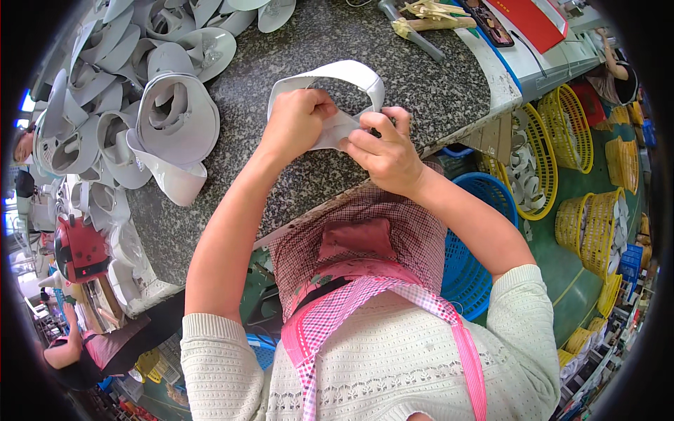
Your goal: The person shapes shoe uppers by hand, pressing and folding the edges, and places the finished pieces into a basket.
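Above the near edge of the speckled stone table (428,98), both hands hold a white shoe upper (344,73), its band curving in an open loop away from me. My left hand (298,123) is closed on the left side of the piece, fingers curled. My right hand (386,151) pinches the near part, where a pale grey inner layer shows between the hands. Left of my hands lies a loose heap of grey and white shoe uppers (186,119). The closest ones rest on the stone.
A hammer (418,38) and a bundle of thin wooden sticks (435,10) lie at the far right of the table. Blue (477,193) and yellow baskets (562,130) stand on the floor to the right. Other people (614,77) sit or stand at both sides.
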Available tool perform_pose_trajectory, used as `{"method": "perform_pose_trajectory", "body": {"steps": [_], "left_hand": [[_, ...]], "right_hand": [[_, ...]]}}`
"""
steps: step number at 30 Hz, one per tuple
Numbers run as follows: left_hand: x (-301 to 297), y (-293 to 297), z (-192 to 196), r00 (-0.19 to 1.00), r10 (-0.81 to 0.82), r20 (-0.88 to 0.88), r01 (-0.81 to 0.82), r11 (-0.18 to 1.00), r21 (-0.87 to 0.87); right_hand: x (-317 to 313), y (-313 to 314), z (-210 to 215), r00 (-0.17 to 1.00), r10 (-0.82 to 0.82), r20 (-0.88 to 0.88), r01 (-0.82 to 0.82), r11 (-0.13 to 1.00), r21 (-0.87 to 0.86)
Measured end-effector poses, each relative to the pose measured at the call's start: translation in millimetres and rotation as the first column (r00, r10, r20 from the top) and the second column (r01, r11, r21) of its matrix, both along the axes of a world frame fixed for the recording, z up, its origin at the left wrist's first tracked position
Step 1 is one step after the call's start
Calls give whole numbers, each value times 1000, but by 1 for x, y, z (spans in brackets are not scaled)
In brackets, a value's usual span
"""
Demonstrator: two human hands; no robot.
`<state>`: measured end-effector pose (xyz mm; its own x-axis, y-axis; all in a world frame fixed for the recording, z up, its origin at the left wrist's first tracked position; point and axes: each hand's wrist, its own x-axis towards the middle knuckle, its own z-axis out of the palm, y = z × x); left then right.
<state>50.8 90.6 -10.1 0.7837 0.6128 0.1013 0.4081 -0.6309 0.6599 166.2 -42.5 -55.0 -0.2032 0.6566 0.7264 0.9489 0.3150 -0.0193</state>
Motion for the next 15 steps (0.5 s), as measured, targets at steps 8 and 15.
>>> {"method": "perform_pose_trajectory", "body": {"steps": [8, 15], "left_hand": [[-5, 7, 3, 997, -75, -11, 74, 997, -39], [-27, -21, 0, 944, -318, 88, 289, 926, 244]], "right_hand": [[0, -3, 0, 1000, 13, -13, -13, 1000, -2], [3, -6, 0, 984, 15, -176, -17, 1000, -8]]}}
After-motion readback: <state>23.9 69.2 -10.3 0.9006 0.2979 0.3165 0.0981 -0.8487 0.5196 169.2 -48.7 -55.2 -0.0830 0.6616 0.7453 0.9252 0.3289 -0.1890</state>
